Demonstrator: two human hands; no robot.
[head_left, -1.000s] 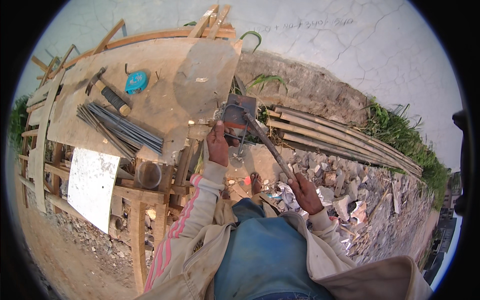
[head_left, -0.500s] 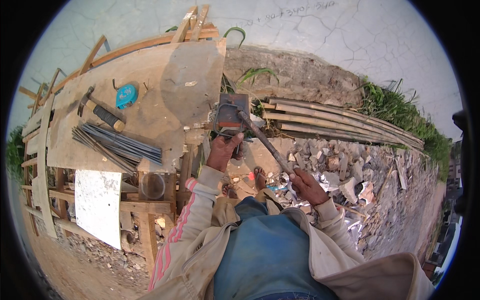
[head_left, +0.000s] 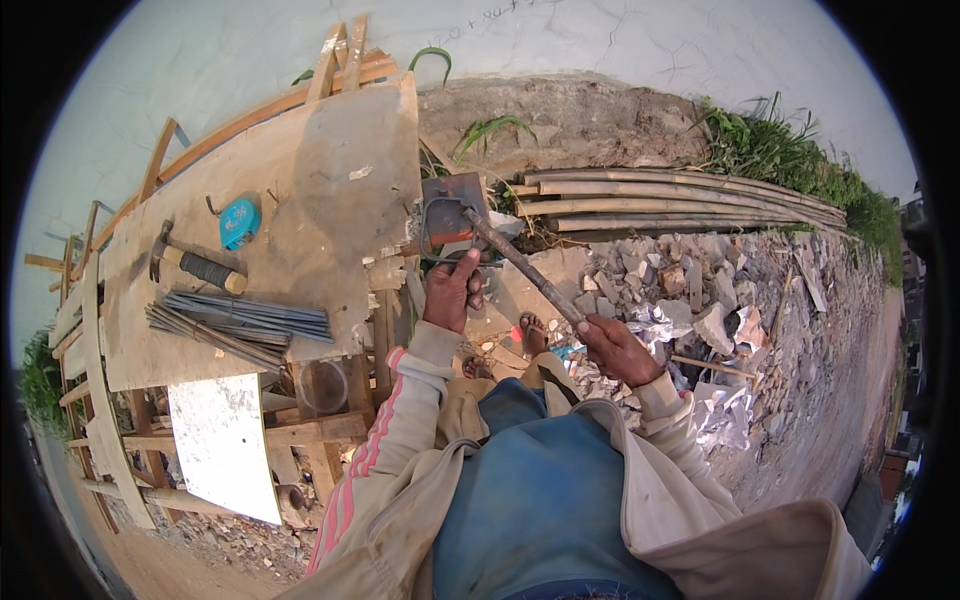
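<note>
My left hand (head_left: pixel 453 292) is closed at the lower end of a bent metal rod frame (head_left: pixel 426 232), with thumb and fingers pinching it. That frame has a squared loop shape and lies over a rusty metal block (head_left: pixel 458 186) at the right end of the worktable. My right hand (head_left: pixel 618 350) is wrapped round the near end of a long rusty bar (head_left: pixel 530 271). The bar slants away to the left, and its far tip rests at the block beside the loop. Exactly how tip and rod meet is too small to tell.
On the wooden worktable (head_left: pixel 320 215) lie a hammer (head_left: pixel 205 268), a blue tape measure (head_left: pixel 239 223) and a bundle of cut metal rods (head_left: pixel 240 325). Bamboo poles (head_left: pixel 660 207) stretch along the wall at right. Broken rubble (head_left: pixel 700 290) covers the ground below them.
The whole view has shifted and tilted slightly, so the table sits further left. Both hands keep their holds on the rod frame and the bar, which look nearly unchanged.
</note>
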